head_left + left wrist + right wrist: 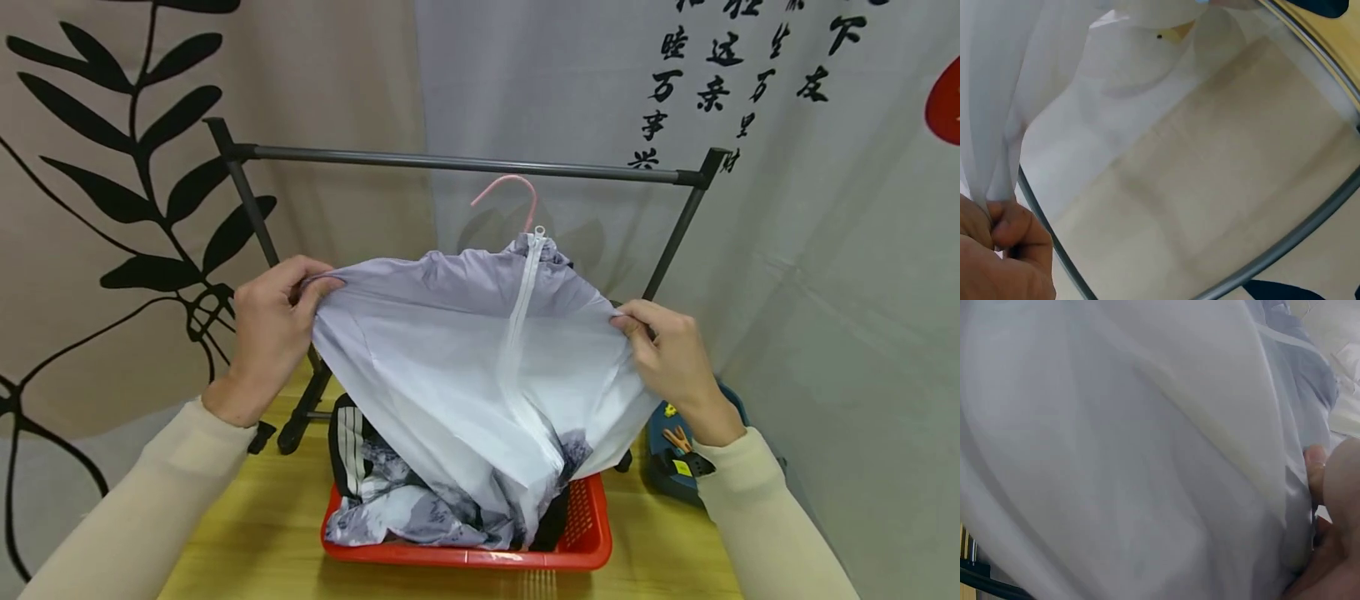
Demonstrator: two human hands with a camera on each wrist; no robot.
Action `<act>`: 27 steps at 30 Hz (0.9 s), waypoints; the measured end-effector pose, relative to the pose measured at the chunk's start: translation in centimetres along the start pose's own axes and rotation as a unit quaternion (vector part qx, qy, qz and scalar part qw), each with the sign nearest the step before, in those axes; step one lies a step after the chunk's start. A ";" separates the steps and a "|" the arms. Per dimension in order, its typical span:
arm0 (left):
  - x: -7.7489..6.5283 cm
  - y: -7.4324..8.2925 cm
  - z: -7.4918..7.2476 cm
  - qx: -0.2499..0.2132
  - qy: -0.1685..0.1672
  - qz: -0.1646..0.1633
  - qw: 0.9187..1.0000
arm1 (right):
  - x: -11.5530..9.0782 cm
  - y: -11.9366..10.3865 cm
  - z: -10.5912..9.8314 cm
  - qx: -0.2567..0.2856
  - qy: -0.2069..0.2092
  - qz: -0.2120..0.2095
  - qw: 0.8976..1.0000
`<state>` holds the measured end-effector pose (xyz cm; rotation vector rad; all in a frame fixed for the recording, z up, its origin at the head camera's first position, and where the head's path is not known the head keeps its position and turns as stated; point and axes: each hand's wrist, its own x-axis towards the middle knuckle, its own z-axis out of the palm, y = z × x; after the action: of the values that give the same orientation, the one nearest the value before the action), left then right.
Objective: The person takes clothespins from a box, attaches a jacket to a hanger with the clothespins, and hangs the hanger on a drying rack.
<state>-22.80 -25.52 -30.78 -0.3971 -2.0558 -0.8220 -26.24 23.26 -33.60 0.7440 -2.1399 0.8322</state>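
A thin white-and-lilac zip jacket [442,350] is spread between both hands in the head view. My left hand [273,321] pinches its left shoulder or sleeve edge; in the left wrist view the left hand [1010,250] grips a gathered fold. On the other side my right hand [671,354] pinches the jacket's right edge, also seen in the right wrist view, where the right hand [1332,519] holds the cloth. A white zipper [517,317] runs down from the collar. Above the collar rises the pink hook of a hanger [528,196], whose body the jacket hides.
A dark metal rack [450,161] stands behind the jacket, its crossbar above. Below, a red basket [596,533] on the wooden table [247,517] holds patterned and black clothes [405,508]. To the right sits a dark blue container [667,475] with small clips.
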 end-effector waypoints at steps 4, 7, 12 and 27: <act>0.2 -0.6 -0.4 0.014 -0.066 -0.055 0.996 | -0.2 0.0 0.0 0.006 -0.001 0.000 1.000; 0.0 -0.5 -0.2 0.011 -0.114 -0.054 0.992 | -0.3 0.0 0.0 0.006 0.004 0.003 1.000; -0.7 0.5 1.0 0.023 -0.154 0.067 0.986 | -0.6 0.0 0.4 0.007 0.021 0.019 1.000; -0.9 1.8 1.7 0.080 -0.140 0.152 0.975 | -0.3 -1.3 1.3 0.059 0.169 -0.023 0.984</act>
<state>-22.31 -23.05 -31.50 -0.7504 -2.2244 -0.4293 -25.71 21.52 -34.09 0.6555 -1.7790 0.9919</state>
